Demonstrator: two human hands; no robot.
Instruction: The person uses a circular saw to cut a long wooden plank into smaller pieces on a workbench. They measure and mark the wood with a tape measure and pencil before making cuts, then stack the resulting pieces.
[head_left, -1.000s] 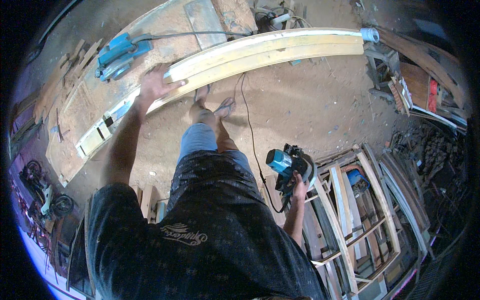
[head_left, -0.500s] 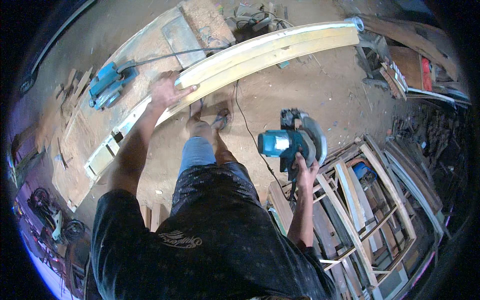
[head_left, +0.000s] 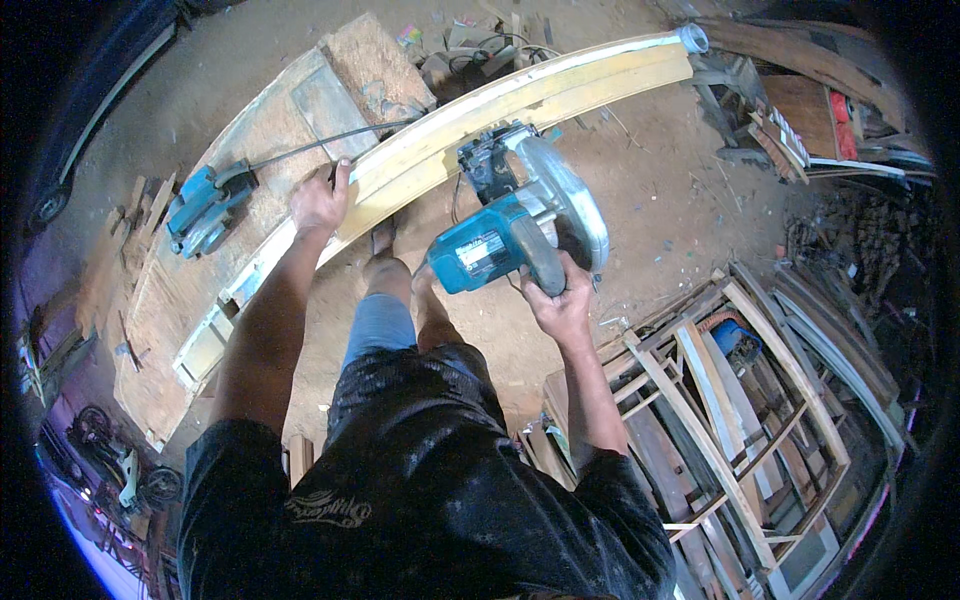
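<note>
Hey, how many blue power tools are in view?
2 clearly: a saw in the right hand, and another tool on the board, left of the left hand. A blue thing among the wood is unclear; others may be hidden.

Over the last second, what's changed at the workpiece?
The right hand has carried the blue circular saw forward and leftward, toward the long wooden beam. Nothing was let go. The left hand stays on the beam; the blue power tool still lies beyond.
</note>
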